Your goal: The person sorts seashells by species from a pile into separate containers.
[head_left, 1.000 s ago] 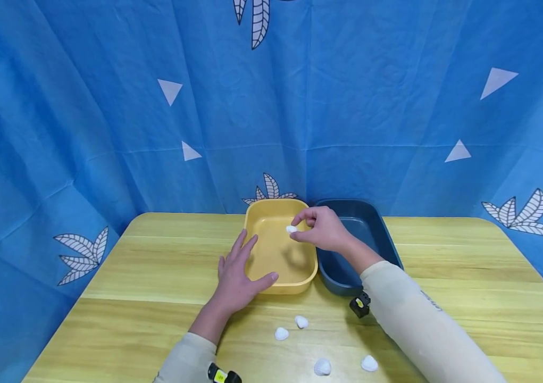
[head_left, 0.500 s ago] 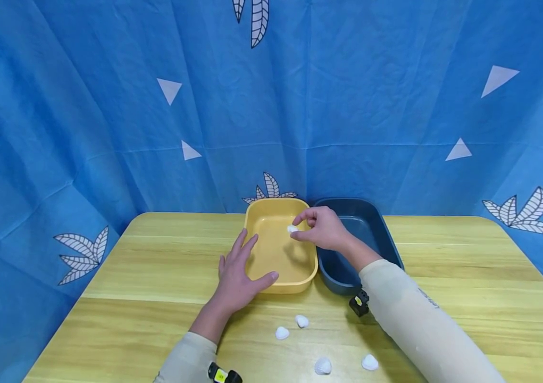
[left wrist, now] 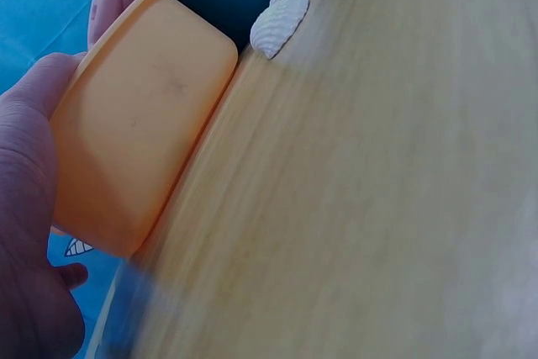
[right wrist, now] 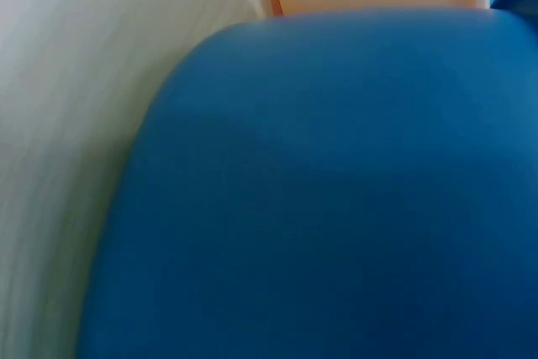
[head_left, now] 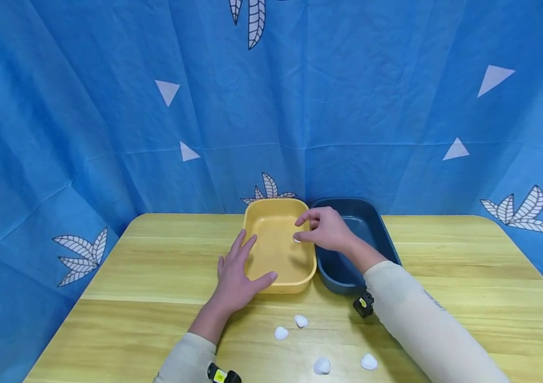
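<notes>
My left hand (head_left: 235, 277) is spread at the left and front sides of a yellow tray (head_left: 271, 289), its fingertips over the left rim and its thumb at the front rim. In the left wrist view that thumb rests along the rim of the tray (left wrist: 139, 124). Over the right part of the tray is my right hand (head_left: 326, 229), thumb and index finger apart. A small white seashell (head_left: 297, 241) shows just below the thumb tip, mostly hidden by it. The right wrist view holds only the dark blue tray's outer wall (right wrist: 319, 182) and a piece of the yellow tray.
The dark blue tray (head_left: 386, 229) stands against the yellow one, under my right forearm. Several white seashells lie on the wooden table (head_left: 467, 276) in front, among them a ribbed shell (head_left: 322, 366) and another shell (head_left: 369, 362). A blue curtain (head_left: 372, 106) hangs behind the table.
The thumb and index finger of my right hand have parted, letting go of the seashell, which now shows lower, under the thumb. My left hand stays at the yellow tray.
</notes>
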{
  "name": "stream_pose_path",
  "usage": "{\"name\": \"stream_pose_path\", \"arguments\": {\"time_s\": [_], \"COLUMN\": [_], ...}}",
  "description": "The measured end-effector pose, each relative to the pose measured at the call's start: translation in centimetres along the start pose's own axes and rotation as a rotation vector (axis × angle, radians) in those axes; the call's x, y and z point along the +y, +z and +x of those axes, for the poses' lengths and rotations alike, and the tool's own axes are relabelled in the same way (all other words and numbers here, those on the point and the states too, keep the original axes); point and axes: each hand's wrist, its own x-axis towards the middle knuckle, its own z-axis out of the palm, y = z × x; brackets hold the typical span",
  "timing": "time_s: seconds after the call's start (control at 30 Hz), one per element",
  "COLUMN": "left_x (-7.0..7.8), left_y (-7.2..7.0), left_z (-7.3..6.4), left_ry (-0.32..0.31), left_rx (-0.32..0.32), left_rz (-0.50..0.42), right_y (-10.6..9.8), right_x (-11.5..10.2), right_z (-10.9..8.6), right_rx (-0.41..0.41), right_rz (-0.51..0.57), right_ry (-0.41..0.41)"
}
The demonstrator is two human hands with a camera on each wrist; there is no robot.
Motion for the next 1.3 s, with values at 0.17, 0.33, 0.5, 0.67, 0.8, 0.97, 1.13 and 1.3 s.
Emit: {"name": "stream_pose_path", "arguments": {"time_s": [0.17,0.33,0.5,0.67,0.8,0.97,1.13,1.3], "left_x": [0.1,-0.1,-0.1,0.0,0.1,0.0,-0.2,-0.2], "left_y": [0.0,0.1,0.3,0.2,0.2,0.2,0.2,0.3], "left_z": [0.0,-0.1,-0.1,-0.1,-0.1,0.0,0.0,-0.1], "left_ry": [-0.007,-0.002,-0.011,-0.014,-0.003,-0.002,0.008,0.014], "left_rx": [0.0,0.003,0.001,0.0,0.009,0.013,0.018,0.02], "left_rz": [0.002,0.001,0.001,0.01,0.002,0.002,-0.005,-0.014], "right_y": [-0.8,-1.8,-2.7,-3.4,-4.0,-4.3,-4.5,-4.6], "right_x": [-0.3,-1.0,-1.6,-2.1,-2.7,-2.8,-2.5,-1.9], "right_z": [-1.3,-3.3,-5.5,-7.4,-8.8,-10.5,-12.3,-14.0], "right_rx": [0.007,0.007,-0.014,-0.037,-0.047,-0.061,-0.062,-0.075], "right_rz": [-0.021,-0.04,-0.047,-0.061,-0.076,-0.079,-0.063,-0.028], "right_ry": [-0.024,-0.087,-0.153,-0.197,-0.223,-0.263,-0.311,-0.313]}}
